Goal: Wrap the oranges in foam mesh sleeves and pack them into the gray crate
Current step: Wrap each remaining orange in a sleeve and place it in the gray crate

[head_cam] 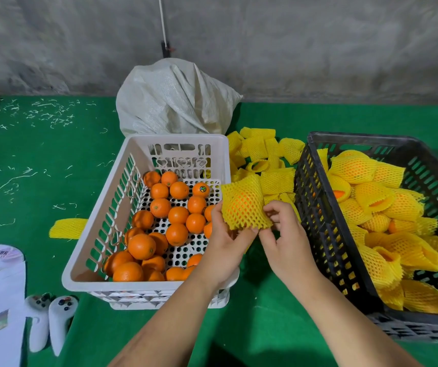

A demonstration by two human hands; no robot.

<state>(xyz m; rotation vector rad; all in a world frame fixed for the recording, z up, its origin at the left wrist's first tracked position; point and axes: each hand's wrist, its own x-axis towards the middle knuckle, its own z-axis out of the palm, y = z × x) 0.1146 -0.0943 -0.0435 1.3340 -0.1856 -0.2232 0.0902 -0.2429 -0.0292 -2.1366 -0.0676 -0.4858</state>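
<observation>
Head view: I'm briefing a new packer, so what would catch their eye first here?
The sleeved orange at centre, gripped by the left hand and right hand. Left of it, a white crate of bare oranges; right, a dark crate of wrapped oranges. Loose sleeves lie between the crates.

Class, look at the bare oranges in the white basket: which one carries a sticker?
The orange with the sticker sits at the far right of the white basket, by the back wall. A small round label shows on top; the other bare oranges show plain peel.
</observation>
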